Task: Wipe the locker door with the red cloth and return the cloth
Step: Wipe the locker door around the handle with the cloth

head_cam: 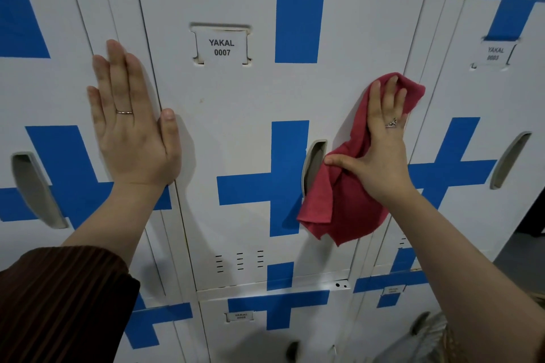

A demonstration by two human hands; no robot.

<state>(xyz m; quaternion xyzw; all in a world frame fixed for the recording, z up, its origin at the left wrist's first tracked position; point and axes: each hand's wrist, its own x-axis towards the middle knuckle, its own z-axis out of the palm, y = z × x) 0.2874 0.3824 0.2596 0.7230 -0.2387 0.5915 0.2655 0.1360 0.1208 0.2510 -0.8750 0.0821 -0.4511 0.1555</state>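
The white locker door (236, 132) with blue crosses and a label reading YAKAL 0007 fills the middle of the view. My right hand (380, 144) presses the red cloth (345, 200) flat against the door's right side, fingers straight and thumb spread, beside the recessed handle (313, 165). Part of the cloth hangs loose below my palm. My left hand (132, 124) lies flat with straight fingers on the door's left edge and the frame next to it.
More lockers of the same kind stand to the left (44, 115) and right (483, 115), and a lower row (265, 318) runs beneath. A dark gap shows at the far right.
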